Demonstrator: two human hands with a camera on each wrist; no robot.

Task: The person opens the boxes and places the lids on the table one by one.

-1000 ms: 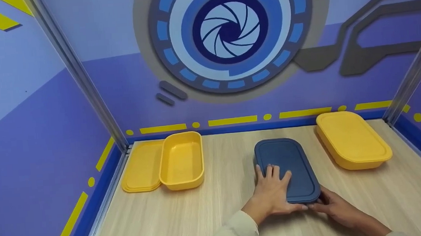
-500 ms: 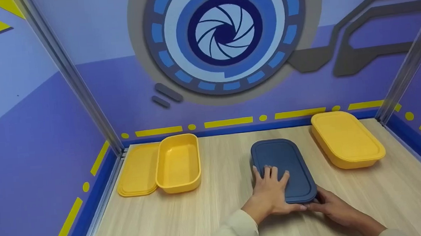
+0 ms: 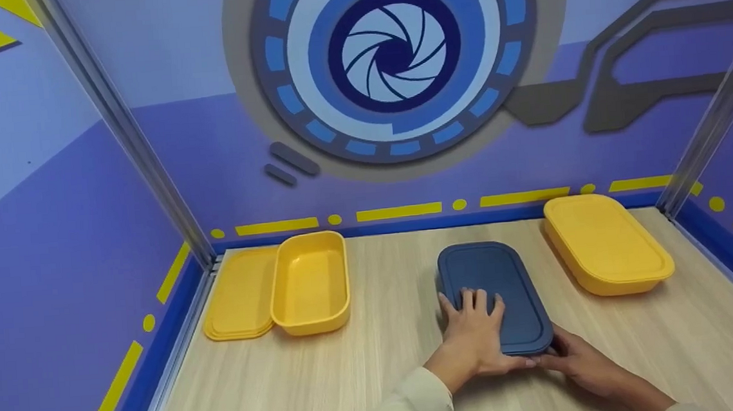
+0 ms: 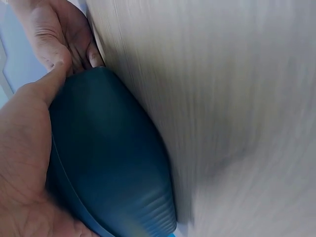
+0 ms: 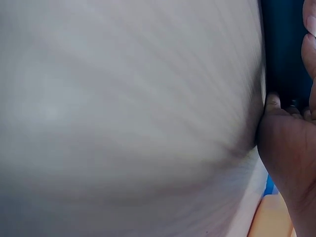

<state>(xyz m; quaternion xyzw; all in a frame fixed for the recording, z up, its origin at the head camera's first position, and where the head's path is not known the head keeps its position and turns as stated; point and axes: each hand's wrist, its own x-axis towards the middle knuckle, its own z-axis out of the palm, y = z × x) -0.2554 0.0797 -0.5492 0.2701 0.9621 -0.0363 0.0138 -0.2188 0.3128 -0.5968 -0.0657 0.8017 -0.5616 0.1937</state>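
Note:
A dark blue lidded food container [image 3: 490, 264] lies on the table in the head view, its long side pointing away from me. My left hand [image 3: 473, 343] presses on the lid with fingers spread, and its thumb runs along the near rim. At the near right corner my right hand [image 3: 584, 364] grips the container, the thumb in front and the fingers round the side, partly hidden. The two thumbs meet at the near edge. In the left wrist view the container's wall [image 4: 108, 143] shows between the left hand and the tabletop; the right wrist view catches only a strip of it.
To the left, an open yellow container [image 3: 311, 287] stands against a yellow lid [image 3: 241, 298] lying flat. A yellow container with its lid on [image 3: 607, 240] sits at the back right. Printed panels [image 3: 398, 190] and metal posts enclose the table [image 3: 289, 391].
The camera view has shifted slightly. Both hands keep the same place on the blue container, and nothing else has visibly moved.

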